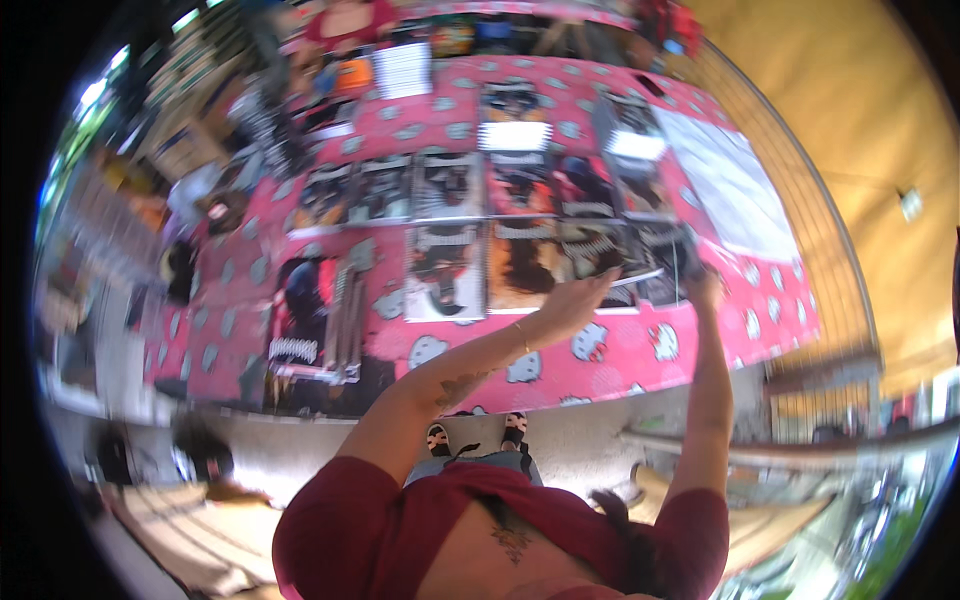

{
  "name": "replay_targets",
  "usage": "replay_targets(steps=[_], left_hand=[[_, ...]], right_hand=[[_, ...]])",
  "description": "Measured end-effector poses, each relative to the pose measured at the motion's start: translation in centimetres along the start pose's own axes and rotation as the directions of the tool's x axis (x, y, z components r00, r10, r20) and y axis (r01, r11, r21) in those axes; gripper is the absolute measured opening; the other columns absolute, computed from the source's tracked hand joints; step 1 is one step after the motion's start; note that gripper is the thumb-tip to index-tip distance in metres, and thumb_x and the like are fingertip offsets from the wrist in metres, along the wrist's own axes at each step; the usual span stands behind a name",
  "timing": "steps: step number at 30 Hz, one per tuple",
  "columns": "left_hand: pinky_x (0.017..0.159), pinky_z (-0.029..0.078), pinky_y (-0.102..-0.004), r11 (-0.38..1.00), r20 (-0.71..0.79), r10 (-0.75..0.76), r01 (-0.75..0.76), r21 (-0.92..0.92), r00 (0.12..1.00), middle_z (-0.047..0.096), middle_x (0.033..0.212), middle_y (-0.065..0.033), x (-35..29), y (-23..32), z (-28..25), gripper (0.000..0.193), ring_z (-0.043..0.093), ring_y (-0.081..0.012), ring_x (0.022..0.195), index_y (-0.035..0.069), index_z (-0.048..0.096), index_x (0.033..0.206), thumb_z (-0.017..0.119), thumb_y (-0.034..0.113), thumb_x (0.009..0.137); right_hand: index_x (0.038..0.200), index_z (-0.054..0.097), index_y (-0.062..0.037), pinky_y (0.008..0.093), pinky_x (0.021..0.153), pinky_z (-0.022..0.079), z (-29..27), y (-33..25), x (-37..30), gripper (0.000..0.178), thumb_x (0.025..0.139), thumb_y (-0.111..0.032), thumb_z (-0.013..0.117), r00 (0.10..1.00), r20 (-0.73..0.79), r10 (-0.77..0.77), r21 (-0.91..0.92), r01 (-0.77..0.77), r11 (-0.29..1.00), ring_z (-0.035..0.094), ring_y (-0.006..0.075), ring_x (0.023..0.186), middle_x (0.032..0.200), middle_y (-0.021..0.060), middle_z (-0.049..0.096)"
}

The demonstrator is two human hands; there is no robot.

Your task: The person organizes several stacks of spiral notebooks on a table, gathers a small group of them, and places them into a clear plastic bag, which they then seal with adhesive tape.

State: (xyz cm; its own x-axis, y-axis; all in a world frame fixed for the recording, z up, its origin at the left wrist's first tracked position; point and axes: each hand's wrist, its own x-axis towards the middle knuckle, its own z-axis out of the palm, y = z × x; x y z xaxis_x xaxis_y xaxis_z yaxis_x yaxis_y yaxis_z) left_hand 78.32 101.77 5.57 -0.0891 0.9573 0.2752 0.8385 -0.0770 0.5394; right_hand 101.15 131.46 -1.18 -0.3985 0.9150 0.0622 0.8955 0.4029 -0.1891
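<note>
Both arms reach forward over a table covered by a pink cloth (610, 355) printed with white cat faces. The left hand (575, 300) lies flat, palm down, fingers straight and together, pressing on the lower left edge of a dark booklet (625, 255). A thin bracelet (522, 335) circles that wrist, and the forearm runs up diagonally from the lower left. The right arm stretches nearly straight, its hand (700, 280) curled around the booklet's right edge, fingers closed over it with the thumb side toward the body. The booklet sits in the front row of covers, at the right end, tilted slightly with its right side lifted off the cloth. Just left of it lie an orange-brown cover (522, 262) and a grey-and-white one (445, 270). Further rows of dark covers fill the cloth behind. A large white sheet (730, 185) lies at the right.
</note>
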Motion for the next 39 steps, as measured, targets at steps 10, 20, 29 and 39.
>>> replay_targets(steps=[10, 20, 29, 39], left_hand=[[0.068, 0.062, -0.0321, 0.526, -0.458, -0.340, -0.237, -0.817, 0.822, 0.068, 0.088, -0.0125, -20.1, -1.6, -31.9, 0.040, 0.070, -0.0192, 0.073, -0.005, 0.065, 0.104, 0.062, 0.034, 0.093], [0.063, 0.052, -0.0449, 0.882, -0.328, -0.306, 0.395, 0.256, 0.894, 0.066, 0.068, -0.0185, -28.0, -18.0, -33.4, 0.053, 0.066, -0.0349, 0.066, 0.005, 0.073, 0.090, 0.070, 0.056, 0.080], [0.089, 0.050, -0.0409, 0.965, -0.411, 0.034, 0.077, 0.251, 0.911, 0.061, 0.114, -0.0173, -23.7, -9.3, -13.3, 0.049, 0.059, -0.0339, 0.108, 0.005, 0.058, 0.122, 0.074, 0.021, 0.079], [0.061, 0.054, -0.0390, 0.904, -0.109, -0.407, 0.417, 0.095, 0.907, 0.065, 0.099, -0.0217, -20.7, -7.3, -16.6, 0.035, 0.068, -0.0300, 0.072, 0.009, 0.059, 0.124, 0.059, 0.011, 0.089]], right_hand=[[0.151, 0.032, -0.0075, 0.0340, 0.106, 0.037, -10.4, -28.4, -21.6, 0.069, 0.089, 0.004, 0.060, 0.873, -0.446, -0.195, 0.866, 0.476, 0.153, 0.050, 0.0216, 0.122, 0.141, 0.0134, 0.046], [0.141, 0.048, -0.0065, 0.0370, 0.095, 0.044, 4.4, -52.9, -33.9, 0.068, 0.081, -0.017, 0.077, 0.633, -0.195, -0.749, 0.700, 0.625, 0.346, 0.054, 0.0242, 0.109, 0.120, 0.0122, 0.054], [0.154, 0.024, -0.0197, 0.0672, 0.109, 0.024, 5.3, -28.8, -20.4, 0.089, 0.076, -0.014, 0.067, 0.920, 0.105, -0.378, -0.116, 0.389, 0.914, 0.019, 0.0337, 0.147, 0.158, 0.0116, 0.024], [0.113, 0.064, -0.0054, 0.0326, 0.059, 0.045, 0.5, -24.7, -19.8, 0.023, 0.098, -0.021, 0.058, 0.947, -0.294, -0.131, 0.574, 0.285, 0.768, 0.061, 0.0191, 0.076, 0.090, 0.0075, 0.064]])
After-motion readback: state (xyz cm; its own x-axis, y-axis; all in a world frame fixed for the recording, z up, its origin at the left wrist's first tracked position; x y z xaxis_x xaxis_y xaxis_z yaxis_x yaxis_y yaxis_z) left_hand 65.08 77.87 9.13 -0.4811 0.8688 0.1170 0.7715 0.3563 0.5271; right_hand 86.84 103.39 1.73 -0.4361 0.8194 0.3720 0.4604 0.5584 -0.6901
